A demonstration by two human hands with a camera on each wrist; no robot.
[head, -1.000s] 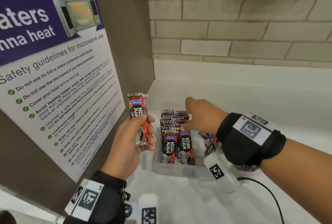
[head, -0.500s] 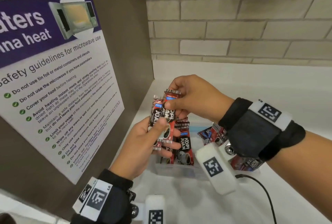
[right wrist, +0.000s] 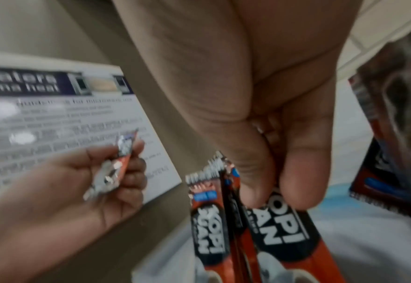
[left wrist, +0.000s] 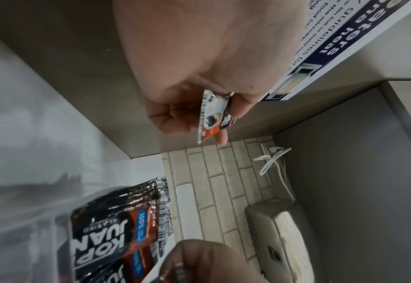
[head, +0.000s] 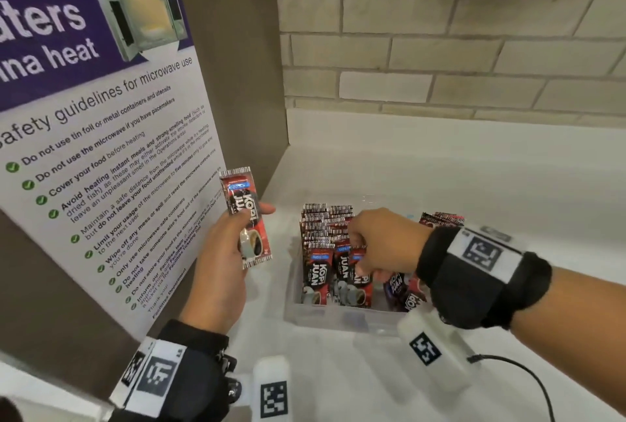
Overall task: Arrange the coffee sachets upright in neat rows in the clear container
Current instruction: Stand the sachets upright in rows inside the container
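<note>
My left hand (head: 223, 252) is raised beside the clear container (head: 338, 320), off its left side and well clear of it, palm turned toward me. Its fingers are curled round a single Kopi Juan coffee sachet (head: 247, 218), thumb across the front and the fingers behind, so the sachet stands nearly upright with its crimped top edge up and its label facing me. In the left wrist view that sachet (left wrist: 215, 114) shows edge-on, pinched between thumb and fingertips.

My right hand (head: 379, 242) reaches in from the right, forearm running across the white counter (head: 474, 177), wrist bent down over the container. Its thumb and fingers pinch the top of one sachet in the front row (head: 359, 272); the right wrist view shows the thumb and a fingertip closed on the top of a Kopi Juan sachet (right wrist: 284, 229), with another standing just to its left, touching it.

The container sits on the counter in the corner, near the brown side panel (head: 230, 49) that carries the microwave safety poster (head: 101, 150). Inside, upright sachets (head: 325, 225) stand packed in rows along the left half, their crimped tops lined up toward the back. On the right side of the container several loose sachets (head: 406, 289) lie tilted and leaning, partly hidden behind my right wrist. A beige brick wall (head: 440, 32) stands behind the counter.
</note>
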